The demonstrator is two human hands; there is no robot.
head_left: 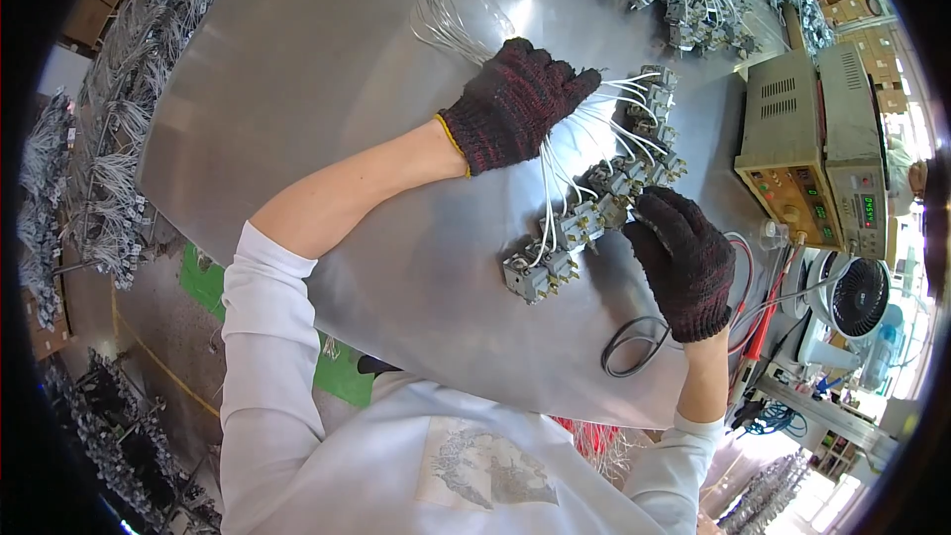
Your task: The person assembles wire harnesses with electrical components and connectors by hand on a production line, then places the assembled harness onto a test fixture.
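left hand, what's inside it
White wires run into the left hand from the gray plugs; the stretch inside its grip is covered, so their number can't be told.

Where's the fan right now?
In the head view, the fan is near the right edge, just below the boxes with green displays and right of the right hand.

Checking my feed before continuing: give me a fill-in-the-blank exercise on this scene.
1. The left hand holds a bundle of wires coloured ____.
2. The right hand wears a dark knitted ____.
3. The fan is on the person's ____ side.
4. Digits on the instruments glow ____.
Missing words: white; glove; right; green.
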